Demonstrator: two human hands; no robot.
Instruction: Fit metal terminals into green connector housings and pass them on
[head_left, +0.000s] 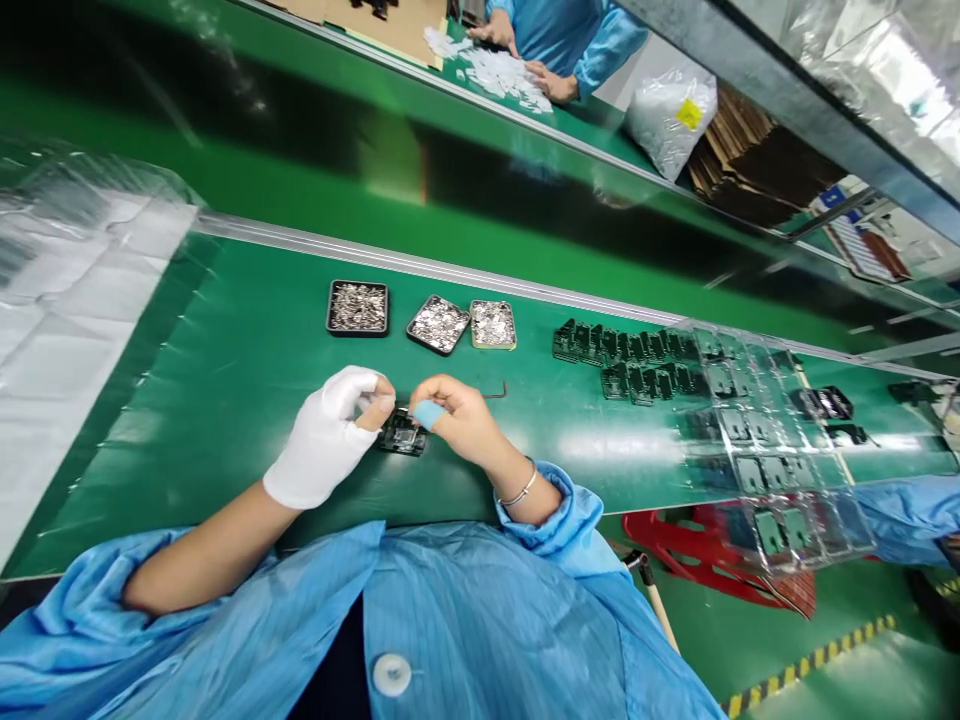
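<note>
White-gloved left hand (328, 432) and bare right hand (463, 420) bunch their fingers over a dark part (403, 437) on the bench (247, 320); I can't tell whether they pinch anything. I'd judge it unfinished, dark pieces (576, 343) rowed rightward.

The scene is bright, with light seemingly from above – it leaves white glare on the right side of the green table (555, 445). The near black part (403, 440) is dark, its details hard to read – and the left plastic sheet (82, 290) looks stretched.
</note>
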